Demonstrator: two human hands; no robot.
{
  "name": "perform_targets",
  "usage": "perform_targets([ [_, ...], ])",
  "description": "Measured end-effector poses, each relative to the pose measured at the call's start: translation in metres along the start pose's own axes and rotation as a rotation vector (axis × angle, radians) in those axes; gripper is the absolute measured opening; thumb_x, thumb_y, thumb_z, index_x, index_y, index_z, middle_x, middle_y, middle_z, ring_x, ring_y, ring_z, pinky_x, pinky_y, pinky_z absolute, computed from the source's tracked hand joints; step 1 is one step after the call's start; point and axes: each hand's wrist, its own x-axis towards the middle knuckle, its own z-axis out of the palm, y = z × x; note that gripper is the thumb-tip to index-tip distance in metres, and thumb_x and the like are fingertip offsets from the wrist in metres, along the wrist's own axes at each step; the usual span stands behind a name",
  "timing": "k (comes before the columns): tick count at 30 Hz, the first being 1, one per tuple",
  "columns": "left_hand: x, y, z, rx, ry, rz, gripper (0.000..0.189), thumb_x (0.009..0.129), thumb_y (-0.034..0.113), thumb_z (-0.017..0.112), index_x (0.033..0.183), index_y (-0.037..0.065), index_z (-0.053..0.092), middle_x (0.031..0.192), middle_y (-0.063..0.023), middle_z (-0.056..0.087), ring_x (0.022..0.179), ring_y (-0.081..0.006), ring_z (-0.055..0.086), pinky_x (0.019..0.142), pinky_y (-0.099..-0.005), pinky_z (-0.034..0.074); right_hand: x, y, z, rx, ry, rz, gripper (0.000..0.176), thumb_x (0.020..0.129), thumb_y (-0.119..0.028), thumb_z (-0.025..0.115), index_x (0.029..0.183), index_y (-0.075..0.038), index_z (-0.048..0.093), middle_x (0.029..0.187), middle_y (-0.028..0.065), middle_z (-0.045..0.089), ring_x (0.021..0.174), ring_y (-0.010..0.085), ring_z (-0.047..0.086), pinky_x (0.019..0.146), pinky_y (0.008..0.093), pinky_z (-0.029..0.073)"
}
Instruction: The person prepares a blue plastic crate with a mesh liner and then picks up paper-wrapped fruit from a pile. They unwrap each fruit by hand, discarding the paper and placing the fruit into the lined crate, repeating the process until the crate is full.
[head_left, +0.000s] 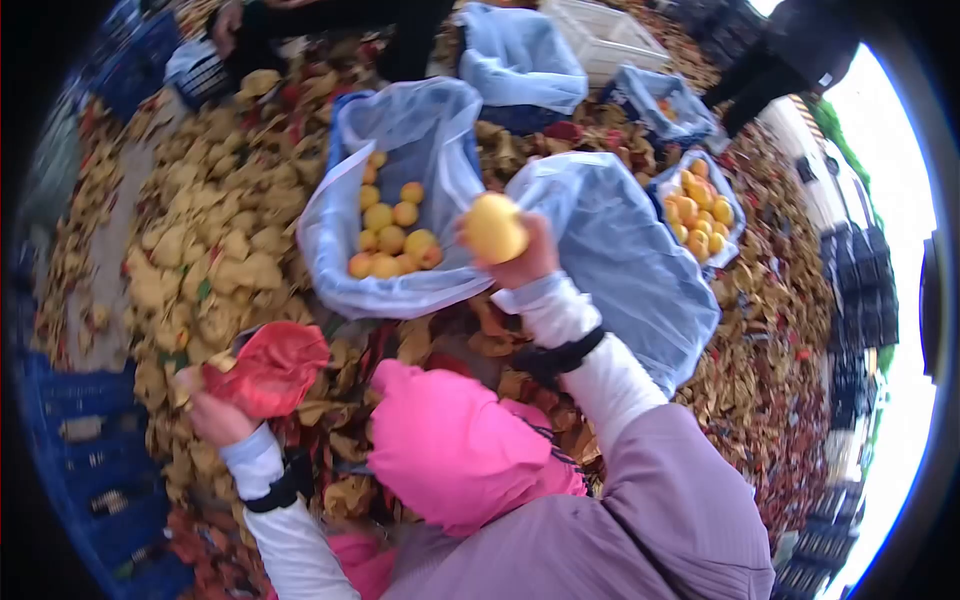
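My right hand (537, 256) grips a yellow peach (496, 228), held up between two lined crates. In my left hand (218, 416) is a crumpled red paper bag (272, 370), pinched at one side, over the heap of discarded paper. Ahead, a blue crate lined with a translucent white plastic bag (420, 125) contains several yellow-orange peaches (390, 240). The lined crate (625, 255) to its right lies below and beside my right forearm.
Brown and red paper bags (225, 255) cover the ground. A smaller crate of peaches (698, 212) stands at right. Further back are a lined crate (522, 60), a white crate (605, 40) and other people's legs (415, 40). Blue crates (90, 470) flank the left; a pink hat (455, 445) fills the lower middle.
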Motion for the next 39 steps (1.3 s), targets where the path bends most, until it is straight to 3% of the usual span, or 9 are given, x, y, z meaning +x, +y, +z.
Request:
perform_targets([
  [2,0.013,-0.084,-0.026,0.450,-0.216,0.447,0.028,0.088,0.024,0.048,0.095,-0.001,0.058,0.086,-0.0175,0.063,0.079,-0.0314,0.060,0.069,-0.0358,0.046,-0.025,-0.047,-0.047,-0.112,0.310,-0.195,0.054,0.078,-0.037,0.051,0.119,-0.003,0.044,0.110,0.0176,0.055,0.096,0.0312,0.057,0.069,0.0356,0.049],
  [5,-0.007,-0.188,-0.067,1.060,-0.714,0.203,0.035,0.072,0.028,0.066,0.098,0.008,0.053,0.096,-0.0186,0.058,0.090,-0.0373,0.055,0.077,-0.0424,0.045,-0.048,-0.075,-0.106,-0.970,0.595,-0.041,0.041,0.079,-0.028,0.057,0.114,-0.009,0.047,0.093,0.0093,0.056,0.081,0.0205,0.060,0.055,0.0303,0.051],
  [8,-0.024,-0.244,-0.091,1.099,-0.610,0.212,0.041,0.066,0.028,0.071,0.098,0.008,0.055,0.096,-0.0171,0.059,0.091,-0.0335,0.056,0.079,-0.0386,0.045,-0.053,-0.075,-0.211,-1.923,0.456,0.293,0.039,0.079,-0.029,0.054,0.112,-0.010,0.050,0.095,0.0141,0.059,0.079,0.0209,0.059,0.067,0.0315,0.047],
  [18,0.123,-0.295,-0.113,0.591,0.088,-0.264,0.042,0.065,0.028,0.071,0.091,0.002,0.052,0.090,-0.0140,0.055,0.087,-0.0291,0.053,0.078,-0.0380,0.042,-0.021,-0.110,-0.217,-2.053,0.261,0.124,0.021,0.081,-0.011,0.053,0.099,0.000,0.052,0.085,0.0103,0.057,0.076,0.0181,0.053,0.073,0.0269,0.042],
  [23,0.179,-0.235,-0.065,0.547,0.344,0.166,0.076,0.057,0.029,0.076,0.118,0.000,0.041,0.112,-0.0209,0.045,0.107,-0.0351,0.043,0.089,-0.0431,0.038,-0.017,-0.023,-0.065,-1.780,0.411,-0.384,0.006,0.077,-0.001,0.054,0.081,0.000,0.049,0.078,0.0056,0.048,0.072,0.0130,0.045,0.064,0.0249,0.039],
  [26,0.194,-0.208,-0.045,0.600,0.332,-0.267,0.075,0.057,0.028,0.074,0.117,-0.001,0.041,0.115,-0.0215,0.043,0.107,-0.0349,0.043,0.087,-0.0444,0.039,-0.003,0.036,0.029,-2.068,-0.137,-0.356,0.012,0.070,0.008,0.053,0.078,0.000,0.049,0.079,0.0093,0.049,0.074,0.0211,0.049,0.069,0.0292,0.041],
  [32,0.159,-0.229,-0.056,0.157,0.301,0.024,0.058,0.064,0.014,0.066,0.113,-0.002,0.040,0.103,-0.0119,0.050,0.091,-0.0212,0.050,0.081,-0.0296,0.042,0.100,0.166,0.089,-1.730,-0.623,-0.134,0.015,0.069,0.007,0.059,0.083,0.002,0.055,0.074,0.0115,0.055,0.068,0.0237,0.056,0.063,0.0305,0.044],
  [36,0.064,-0.142,-0.051,-0.434,0.038,-0.018,0.052,0.064,0.004,0.065,0.107,0.003,0.036,0.103,-0.0089,0.043,0.095,-0.0191,0.046,0.085,-0.0317,0.039,0.138,0.281,0.099,-1.248,-0.894,0.500,0.053,0.081,-0.016,0.062,0.125,-0.004,0.034,0.119,0.0096,0.043,0.108,0.0181,0.046,0.090,0.0324,0.040],
  [39,0.035,-0.108,-0.049,0.101,0.064,0.272,0.048,0.064,0.001,0.066,0.102,0.003,0.036,0.102,-0.0107,0.042,0.095,-0.0218,0.046,0.084,-0.0336,0.039,0.125,0.308,0.111,-1.014,-0.923,0.520,0.073,0.081,-0.030,0.062,0.136,-0.007,0.019,0.125,0.0115,0.037,0.114,0.0216,0.041,0.093,0.0356,0.037],
])
